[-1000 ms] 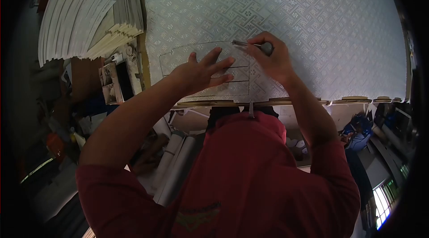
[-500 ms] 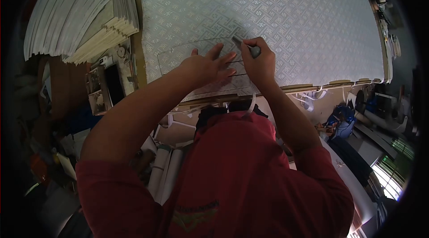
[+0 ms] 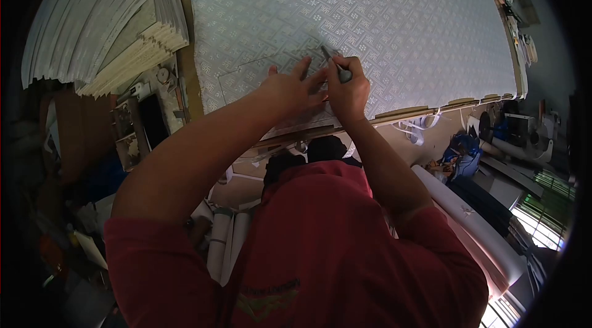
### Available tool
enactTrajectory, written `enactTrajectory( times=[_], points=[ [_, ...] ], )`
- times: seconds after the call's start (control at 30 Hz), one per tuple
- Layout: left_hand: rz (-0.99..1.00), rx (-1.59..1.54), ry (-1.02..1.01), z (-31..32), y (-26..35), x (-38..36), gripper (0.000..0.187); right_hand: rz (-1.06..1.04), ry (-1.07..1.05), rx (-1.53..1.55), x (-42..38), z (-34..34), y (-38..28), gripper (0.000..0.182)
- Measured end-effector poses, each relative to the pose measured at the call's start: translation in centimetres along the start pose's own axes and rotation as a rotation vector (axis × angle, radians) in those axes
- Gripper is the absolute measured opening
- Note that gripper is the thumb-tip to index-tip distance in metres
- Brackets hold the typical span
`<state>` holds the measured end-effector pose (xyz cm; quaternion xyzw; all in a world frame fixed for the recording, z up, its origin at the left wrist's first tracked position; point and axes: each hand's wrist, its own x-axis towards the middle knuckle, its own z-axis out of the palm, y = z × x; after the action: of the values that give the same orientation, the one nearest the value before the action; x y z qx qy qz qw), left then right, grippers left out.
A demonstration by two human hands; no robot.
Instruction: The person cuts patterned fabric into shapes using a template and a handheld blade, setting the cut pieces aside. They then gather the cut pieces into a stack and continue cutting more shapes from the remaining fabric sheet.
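Note:
Pale patterned fabric (image 3: 419,32) covers the table. On it, near the front edge, lies a clear sheet template (image 3: 237,81) with a curved upper edge. My left hand (image 3: 293,90) presses on the template with its fingers spread. Close beside it on the right, my right hand (image 3: 349,90) is closed around a grey pen-like tool (image 3: 344,73), whose narrow tip points up and left onto the fabric by the template's upper edge. Part of the template is hidden under my left hand.
Stacked curved pale sheets (image 3: 86,20) stand at the upper left, above a dark phone-like object (image 3: 153,119). Rolls (image 3: 225,245) lean below the table. A blue bag (image 3: 465,155) and a large pale roll (image 3: 468,223) are at the right.
The whole view has shifted slightly. My right hand and the tool have moved a little left, closer to my left hand, which stays spread on the template.

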<state>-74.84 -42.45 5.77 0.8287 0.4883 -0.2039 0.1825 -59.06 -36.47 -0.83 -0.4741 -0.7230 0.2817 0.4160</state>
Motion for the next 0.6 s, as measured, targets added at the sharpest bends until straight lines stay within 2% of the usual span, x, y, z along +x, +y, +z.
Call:
enactTrajectory(
  times=[0.17,0.27,0.37,0.4,0.47,0.5,0.53,0.6],
  points=[
    [-0.003,-0.040,0.059,0.9,-0.1,0.0,0.052,0.028,-0.060,0.005,0.7,-0.9,-0.1,0.013],
    [-0.020,-0.033,0.070,0.8,0.0,-0.2,0.051,0.012,-0.173,-0.009,2.3,-2.1,0.1,0.014],
    [-0.031,-0.058,0.076,1.1,0.0,-0.1,0.052,-0.077,-0.424,0.034,5.8,-3.6,1.6,0.015],
    [-0.026,-0.039,0.075,0.9,0.1,-0.2,0.052,-0.073,-0.432,0.046,7.5,-4.0,2.3,0.015],
    [-0.028,-0.019,0.062,0.6,0.1,-0.2,0.053,-0.138,-0.781,0.090,11.2,-4.3,3.1,0.014],
    [-0.029,0.005,0.055,0.6,0.1,0.0,0.055,-0.165,-0.878,0.092,12.7,-4.4,2.3,0.015],
    [-0.029,0.026,0.048,0.6,0.2,0.1,0.056,-0.163,-0.885,0.104,14.1,-4.3,1.7,0.015],
    [-0.033,0.021,0.042,0.7,0.2,0.2,0.057,-0.149,-1.119,0.094,16.3,-3.7,1.2,0.014]
  ],
)
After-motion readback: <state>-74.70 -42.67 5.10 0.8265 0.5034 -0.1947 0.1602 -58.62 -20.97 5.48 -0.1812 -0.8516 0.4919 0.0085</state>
